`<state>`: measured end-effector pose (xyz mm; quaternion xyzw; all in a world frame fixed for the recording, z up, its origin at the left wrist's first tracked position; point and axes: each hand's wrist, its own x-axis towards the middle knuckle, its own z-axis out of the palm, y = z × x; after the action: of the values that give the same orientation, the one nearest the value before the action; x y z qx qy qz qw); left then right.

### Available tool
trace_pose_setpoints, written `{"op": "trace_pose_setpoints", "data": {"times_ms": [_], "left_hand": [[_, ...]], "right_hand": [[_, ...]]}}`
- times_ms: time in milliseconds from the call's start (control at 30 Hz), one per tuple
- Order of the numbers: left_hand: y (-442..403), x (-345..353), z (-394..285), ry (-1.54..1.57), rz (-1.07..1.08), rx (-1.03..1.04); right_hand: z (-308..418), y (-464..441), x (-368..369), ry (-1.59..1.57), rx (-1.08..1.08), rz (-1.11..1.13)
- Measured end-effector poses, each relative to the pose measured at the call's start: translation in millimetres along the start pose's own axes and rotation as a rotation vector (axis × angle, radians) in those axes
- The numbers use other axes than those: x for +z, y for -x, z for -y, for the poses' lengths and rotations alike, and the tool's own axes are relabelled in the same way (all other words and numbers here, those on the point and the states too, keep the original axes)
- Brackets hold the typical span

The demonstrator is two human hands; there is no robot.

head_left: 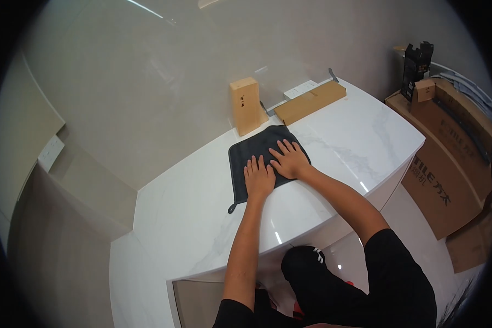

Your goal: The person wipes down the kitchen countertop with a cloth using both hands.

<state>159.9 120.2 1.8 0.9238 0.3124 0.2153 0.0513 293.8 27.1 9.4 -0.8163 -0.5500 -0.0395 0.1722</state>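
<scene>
A dark grey cloth (252, 147) with a hanging loop at its near left corner lies spread on the white marbled countertop (188, 218). Flat on the cloth's near middle rests my left hand (259, 179), fingers apart and pointing away from me. My right hand (291, 160) lies beside it, a little farther right, its fingers also spread on the cloth. Neither hand grips anything. The cloth's far edge comes close to a wooden block (245, 106) that stands upright by the wall.
A long flat cardboard box (311, 103) lies at the back, with a white box (299, 90) behind it. On the floor to the right stand large cardboard cartons (437, 180) and a black box (417, 68). The counter's front edge runs near my legs.
</scene>
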Motion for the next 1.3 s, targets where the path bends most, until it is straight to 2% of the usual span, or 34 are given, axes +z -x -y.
{"op": "trace_pose_setpoints", "data": {"times_ms": [200, 367, 467, 633, 767, 833, 933, 1067, 1300], "left_hand": [[79.8, -23.7, -28.8, -0.028, -0.011, 0.099], [149.8, -45.4, -54.1, -0.005, -0.025, 0.138], [167.9, -53.1, -61.6, -0.050, -0.033, 0.162], [184.0, -44.4, -75.4, -0.097, -0.065, 0.184], [186.9, -37.8, -98.6, -0.062, -0.050, 0.164], [181.4, -36.6, -111.9, -0.016, -0.024, 0.245], [160.9, -24.3, -117.6, -0.014, -0.001, 0.280], [133.8, -22.4, -118.8, 0.003, 0.102, 0.288], [82.8, -4.1, -128.1, 0.062, 0.119, 0.255]], "right_hand": [[24.0, 92.6, -13.1, 0.028, 0.031, -0.134], [40.8, 163.8, -19.7, 0.036, -0.023, -0.215], [49.0, 191.1, -27.2, 0.040, -0.064, -0.359], [52.6, 228.5, -40.1, -0.032, 0.043, -0.338], [28.0, 244.0, -55.7, -0.068, 0.141, -0.213], [22.5, 245.2, -76.2, -0.101, 0.222, -0.060], [8.4, 234.6, -82.5, -0.088, 0.245, 0.045], [-8.5, 215.9, -73.4, -0.016, 0.242, 0.057], [-45.2, 158.2, -61.9, 0.068, 0.196, 0.009]]}}
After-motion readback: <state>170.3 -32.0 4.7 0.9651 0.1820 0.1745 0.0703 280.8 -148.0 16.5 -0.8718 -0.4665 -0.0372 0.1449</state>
